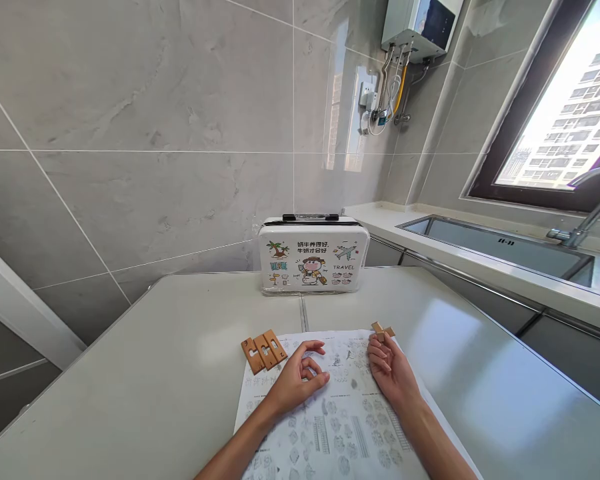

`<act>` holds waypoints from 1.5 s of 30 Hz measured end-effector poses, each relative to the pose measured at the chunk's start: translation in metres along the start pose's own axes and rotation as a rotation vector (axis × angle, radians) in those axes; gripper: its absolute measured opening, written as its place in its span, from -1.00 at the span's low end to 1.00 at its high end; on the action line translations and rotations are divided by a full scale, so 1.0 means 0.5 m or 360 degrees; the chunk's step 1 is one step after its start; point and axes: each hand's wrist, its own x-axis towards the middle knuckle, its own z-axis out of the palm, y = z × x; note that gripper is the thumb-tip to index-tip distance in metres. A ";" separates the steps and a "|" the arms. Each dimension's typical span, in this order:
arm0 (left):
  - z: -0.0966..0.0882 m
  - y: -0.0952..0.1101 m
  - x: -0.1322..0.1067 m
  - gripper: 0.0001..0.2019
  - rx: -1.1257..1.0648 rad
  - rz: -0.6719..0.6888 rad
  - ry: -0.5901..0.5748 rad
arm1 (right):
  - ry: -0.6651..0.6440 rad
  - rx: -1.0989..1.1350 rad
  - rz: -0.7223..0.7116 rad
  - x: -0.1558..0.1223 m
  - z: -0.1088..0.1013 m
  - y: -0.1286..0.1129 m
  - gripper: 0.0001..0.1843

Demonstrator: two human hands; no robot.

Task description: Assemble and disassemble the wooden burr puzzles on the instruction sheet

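Note:
My left hand (pixel 303 377) hovers over or rests on a large printed paper sheet (pixel 305 460), its curved fingers apart and nothing between them. Just left of it, three flat wooden puzzle pieces (pixel 264 351) with cut-out slots and dark number-like marks lie side by side, overlapping the sheet's upper left corner. At the sheet's upper right, my right hand (pixel 391 370) is palm up with fingers curled, pinching a small wooden puzzle piece (pixel 383 333). That piece looks cross-shaped; the fingers partly cover it, and I cannot tell whether it is one part or more.
The white table (pixel 145 387) has a seam running back from the sheet. A white carry case (pixel 314 260) with cartoon prints stands at its far edge, before a grey tiled wall. To the right are a counter with a sink (pixel 505 243), a faucet (pixel 587 213) and a window.

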 end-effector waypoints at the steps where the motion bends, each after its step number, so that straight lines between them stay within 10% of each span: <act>1: 0.000 -0.001 0.000 -0.45 0.0000 0.0000 -0.0002 | -0.0002 0.0139 0.0022 -0.001 0.000 -0.002 -0.73; 20: -0.003 -0.009 0.004 -0.49 0.0008 -0.0011 -0.0046 | -0.0023 0.0761 0.0120 -0.004 -0.014 -0.020 -0.83; 35: 0.001 -0.007 0.004 -0.60 0.0105 0.0071 -0.0045 | -0.0096 0.0448 0.0382 -0.028 0.040 0.002 -0.76; 45: -0.051 -0.013 0.006 -0.74 0.1551 0.0403 0.0815 | 0.0015 -0.0155 0.0321 -0.037 0.061 0.024 -0.72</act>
